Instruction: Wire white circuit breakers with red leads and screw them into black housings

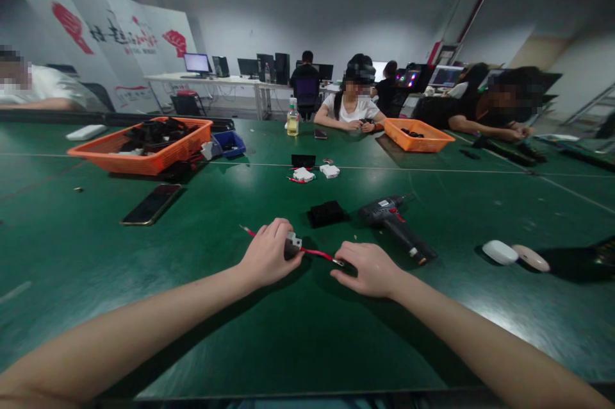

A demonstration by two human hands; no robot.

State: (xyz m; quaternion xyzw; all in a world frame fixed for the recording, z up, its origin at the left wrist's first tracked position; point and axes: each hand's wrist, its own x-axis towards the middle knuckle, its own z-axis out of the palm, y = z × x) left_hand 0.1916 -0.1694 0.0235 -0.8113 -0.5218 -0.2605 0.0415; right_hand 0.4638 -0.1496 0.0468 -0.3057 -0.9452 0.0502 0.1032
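Just left of the middle of the green table, my left hand (271,252) is closed round a small grey-and-black block-shaped part (292,244), mostly covered by the fingers. A red wire (317,254) runs out of its right side to a bare metal end, and another red wire end (248,230) sticks out at the left. My right hand (368,268) rests low on the table, thumb and fingers apart, beside the metal end. Whether a fingertip touches that end, I cannot tell. A black block (327,213) and a grey power drill (396,226) lie beyond the hands.
White parts (303,175) with red wires lie farther back. An orange basket (139,161) of black items, a blue bin (229,144) and a phone (152,205) are at left. Another orange basket (420,143) stands by a seated person (348,108). A white case (500,252) is at right.
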